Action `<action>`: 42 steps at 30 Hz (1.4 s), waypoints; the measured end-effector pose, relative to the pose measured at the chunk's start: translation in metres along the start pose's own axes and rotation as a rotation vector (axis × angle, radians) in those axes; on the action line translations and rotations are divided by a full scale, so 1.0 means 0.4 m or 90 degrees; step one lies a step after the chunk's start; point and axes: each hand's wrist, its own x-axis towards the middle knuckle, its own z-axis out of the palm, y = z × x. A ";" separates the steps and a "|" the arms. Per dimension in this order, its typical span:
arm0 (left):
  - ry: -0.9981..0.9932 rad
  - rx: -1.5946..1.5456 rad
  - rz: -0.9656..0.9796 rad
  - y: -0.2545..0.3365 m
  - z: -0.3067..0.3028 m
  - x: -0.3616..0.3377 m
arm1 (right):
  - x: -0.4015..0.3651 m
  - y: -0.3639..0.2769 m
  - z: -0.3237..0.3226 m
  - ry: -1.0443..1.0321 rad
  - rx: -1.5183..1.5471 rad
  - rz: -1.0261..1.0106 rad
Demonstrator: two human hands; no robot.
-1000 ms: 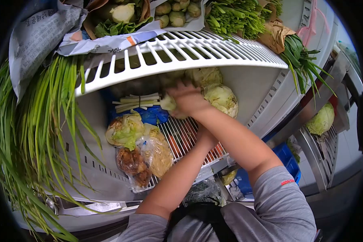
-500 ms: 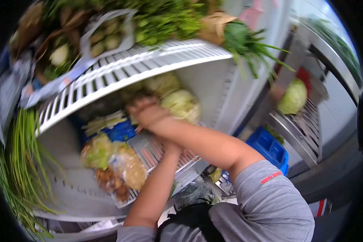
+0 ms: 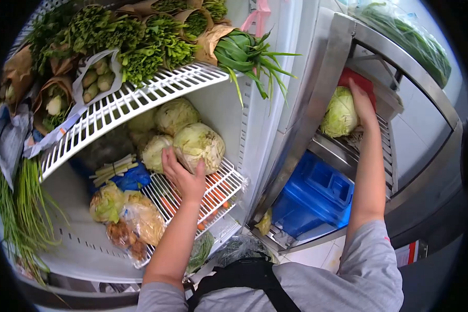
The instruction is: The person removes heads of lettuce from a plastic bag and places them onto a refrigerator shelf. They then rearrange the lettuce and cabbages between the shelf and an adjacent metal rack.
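Note:
My left hand (image 3: 182,176) rests against a pale green cabbage (image 3: 198,145) on the white wire shelf (image 3: 223,187) of an open fridge, fingers spread around its lower left side. More cabbages (image 3: 176,114) are stacked behind it. My right hand (image 3: 361,100) reaches far right into the neighbouring compartment and lies on another cabbage (image 3: 339,112) that sits on a metal rack (image 3: 387,151), with a red item (image 3: 359,82) just behind it.
The upper wire shelf (image 3: 140,96) carries paper-wrapped greens (image 3: 234,49) and bagged vegetables. Long chives (image 3: 21,208) hang at left. Bagged food (image 3: 140,218) and cut stalks (image 3: 112,167) lie on the lower shelf. A blue crate (image 3: 317,197) sits below the steel divider (image 3: 301,114).
My right hand left the fridge shelf and swung right onto the cabbage in the other compartment. My left hand came up onto the shelf's front cabbage. The view turned right.

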 end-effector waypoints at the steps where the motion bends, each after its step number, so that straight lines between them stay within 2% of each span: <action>1: 0.026 -0.040 0.078 0.007 0.005 -0.008 | 0.008 0.024 -0.025 -0.129 -0.081 -0.114; 3: 0.021 -0.092 0.246 0.068 0.006 -0.042 | -0.142 -0.084 -0.039 -0.070 -0.244 -0.257; 5: -0.175 -0.257 0.261 0.174 0.010 -0.093 | -0.298 -0.116 -0.057 0.101 -0.336 -0.324; 6: -0.263 -0.394 0.241 0.261 0.008 -0.097 | -0.347 -0.099 -0.074 0.135 -0.287 -0.275; 8: -0.606 -0.620 -0.045 0.394 0.039 -0.151 | -0.410 -0.058 -0.115 0.158 -0.236 -0.226; 10: -0.777 -0.747 -0.262 0.468 0.131 -0.218 | -0.445 -0.027 -0.146 0.119 0.011 -0.106; 12: -0.869 -0.856 -0.582 0.564 0.141 -0.213 | -0.484 -0.009 -0.134 0.119 0.039 -0.145; 14: -0.842 -0.885 -0.597 0.625 0.155 -0.221 | -0.524 0.022 -0.108 0.123 0.064 -0.183; 16: -0.821 -0.913 -0.611 0.641 0.178 -0.234 | -0.561 0.051 -0.074 0.177 0.209 -0.292; 17: -0.807 -1.036 -0.693 0.635 0.186 -0.235 | -0.572 0.021 -0.051 0.241 0.228 -0.266; 18: -0.786 -1.158 -0.777 0.630 0.191 -0.241 | -0.588 0.022 -0.044 0.241 0.225 -0.263; 19: -0.796 -1.293 -0.722 0.608 0.189 -0.248 | -0.610 0.033 -0.037 0.188 0.163 -0.236; 20: -0.742 -1.289 -0.723 0.594 0.173 -0.245 | -0.629 0.034 -0.028 0.138 0.102 -0.210; 21: -0.724 -1.266 -0.733 0.561 0.147 -0.246 | -0.663 0.005 0.001 0.125 0.080 -0.218; 24: -0.604 -1.209 -0.728 0.447 0.021 -0.248 | -0.733 0.019 0.086 0.072 0.186 -0.363; 26: -0.559 -1.194 -0.612 0.360 -0.061 -0.216 | -0.743 -0.047 0.152 0.017 0.244 -0.433; 28: -0.401 -1.093 -0.596 0.299 -0.139 -0.135 | -0.713 -0.132 0.236 -0.049 0.255 -0.485; 29: -0.314 -1.119 -0.564 0.283 -0.155 -0.080 | -0.695 -0.178 0.288 -0.080 0.284 -0.490; 30: -0.228 -1.139 -0.532 0.272 -0.167 -0.023 | -0.672 -0.238 0.314 -0.131 0.232 -0.487; 31: -0.157 -1.092 -0.559 0.271 -0.182 0.033 | -0.647 -0.283 0.351 -0.174 0.229 -0.467; 33: -0.064 -0.966 -0.568 0.243 -0.195 0.129 | -0.600 -0.340 0.428 -0.272 0.250 -0.370; 34: -0.043 -0.889 -0.552 0.219 -0.205 0.164 | -0.604 -0.363 0.461 -0.277 0.256 -0.375; 36: -0.124 -0.836 -0.386 0.170 -0.257 0.194 | -0.605 -0.393 0.529 -0.439 0.873 -0.008; 38: -0.367 -0.861 -0.252 0.098 -0.324 0.238 | -0.632 -0.396 0.547 -0.402 1.006 0.175; 39: -0.387 -0.847 -0.306 0.048 -0.339 0.269 | -0.641 -0.375 0.549 -0.472 1.013 0.211; 40: -0.252 -0.546 -0.313 0.020 -0.311 0.282 | -0.648 -0.346 0.544 -0.543 1.017 0.250; 41: -0.322 -0.150 -0.145 -0.057 -0.270 0.295 | -0.662 -0.327 0.531 -0.559 1.020 0.256; 42: -0.375 0.250 0.023 -0.128 -0.245 0.296 | -0.680 -0.307 0.517 -0.576 1.077 0.324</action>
